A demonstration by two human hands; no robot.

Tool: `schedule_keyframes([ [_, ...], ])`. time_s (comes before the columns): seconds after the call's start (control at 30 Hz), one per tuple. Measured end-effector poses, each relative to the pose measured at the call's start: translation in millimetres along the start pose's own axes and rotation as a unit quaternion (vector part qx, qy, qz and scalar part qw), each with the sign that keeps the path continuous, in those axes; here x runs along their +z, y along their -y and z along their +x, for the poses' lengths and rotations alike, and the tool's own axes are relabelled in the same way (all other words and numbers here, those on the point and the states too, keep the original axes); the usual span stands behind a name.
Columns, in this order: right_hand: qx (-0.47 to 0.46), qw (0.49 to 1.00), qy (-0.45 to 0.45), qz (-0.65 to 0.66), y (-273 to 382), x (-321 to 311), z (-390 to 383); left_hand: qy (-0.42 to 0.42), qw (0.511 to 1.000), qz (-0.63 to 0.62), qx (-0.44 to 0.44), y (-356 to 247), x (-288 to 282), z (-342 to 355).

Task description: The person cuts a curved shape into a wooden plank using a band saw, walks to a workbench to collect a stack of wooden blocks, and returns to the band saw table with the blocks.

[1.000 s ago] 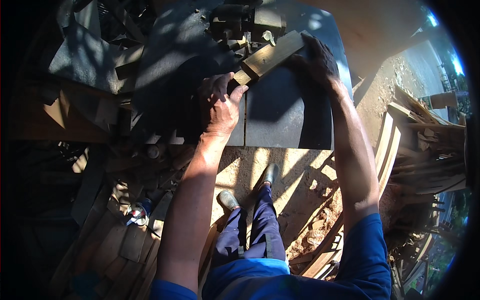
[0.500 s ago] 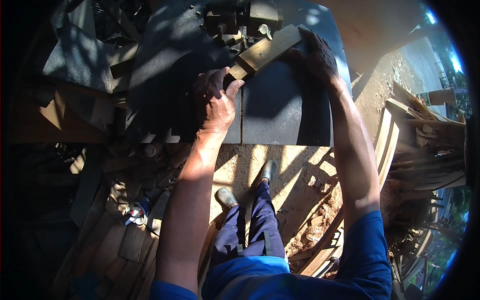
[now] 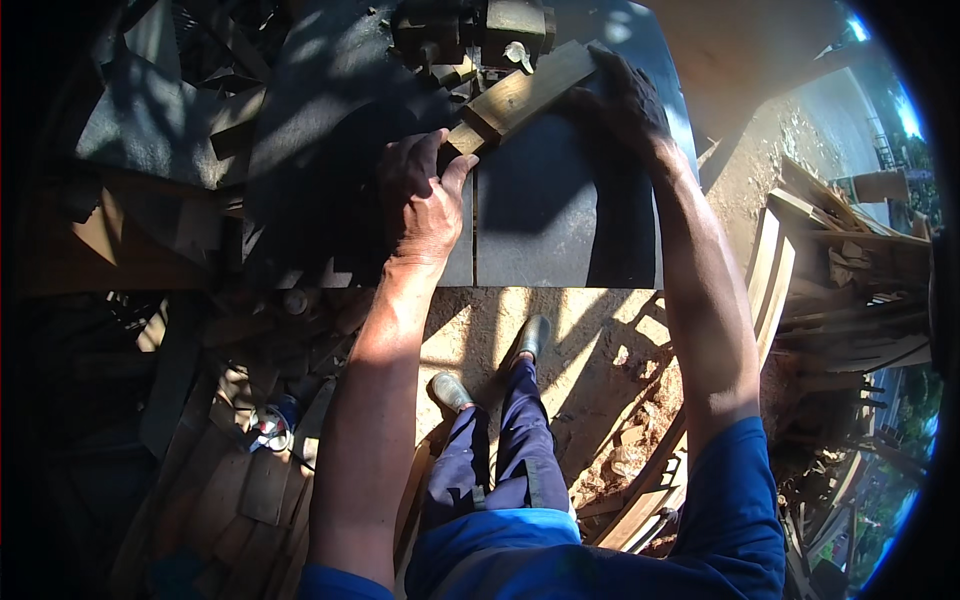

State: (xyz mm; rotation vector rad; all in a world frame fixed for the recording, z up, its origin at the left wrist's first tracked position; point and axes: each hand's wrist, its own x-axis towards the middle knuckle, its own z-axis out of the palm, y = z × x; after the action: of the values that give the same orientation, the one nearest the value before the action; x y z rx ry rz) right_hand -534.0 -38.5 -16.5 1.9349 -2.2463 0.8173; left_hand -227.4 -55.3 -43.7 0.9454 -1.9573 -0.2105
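Observation:
A short wooden block [image 3: 535, 90] with a notched or stepped near end lies slantwise over a dark, flat machine table [image 3: 540, 235]. My left hand [image 3: 425, 195] holds its near left end, with thumb and fingers closed about the corner. At the far right end my right hand [image 3: 630, 105] grips the wood; its fingers are in shadow and partly hidden. A dark metal machine part [image 3: 475, 30] stands just beyond the block, with a pale chip or scrap [image 3: 519, 55] on it. A narrow slot runs through the table between my forearms.
Wood offcuts [image 3: 240, 480] are heaped at the lower left, near a small can [image 3: 272, 428]. Long boards [image 3: 775, 270] and piled timber [image 3: 850, 330] stand at the right. Shavings [image 3: 630, 450] cover ground beside my feet. A grey sheet [image 3: 150, 130] lies left of the table.
The whole view has shifted slightly. Both hands and the wooden block keep nearly the same place against the table, with the grip unchanged.

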Motion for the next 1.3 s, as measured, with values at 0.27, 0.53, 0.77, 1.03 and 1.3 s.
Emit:
schedule_keyframes([
  [0.27,0.000,1.000,0.014,0.016,-5,0,3,0.014,1.000,0.011,-0.001,-1,-1,0],
  [0.53,-0.009,1.000,-0.019,0.009,-8,4,4,0.016,1.000,0.007,-0.001,-3,-1,0],
  [0.77,-0.020,0.998,0.015,0.064,-3,-4,6,0.022,1.000,0.019,-0.008,-3,1,0],
  [1.03,-0.009,0.999,0.017,0.049,2,-6,4,0.015,1.000,0.021,-0.013,-2,4,-5],
  [1.3,0.004,0.998,0.014,0.068,4,-7,2,0.009,1.000,0.023,-0.006,-1,3,-7],
])
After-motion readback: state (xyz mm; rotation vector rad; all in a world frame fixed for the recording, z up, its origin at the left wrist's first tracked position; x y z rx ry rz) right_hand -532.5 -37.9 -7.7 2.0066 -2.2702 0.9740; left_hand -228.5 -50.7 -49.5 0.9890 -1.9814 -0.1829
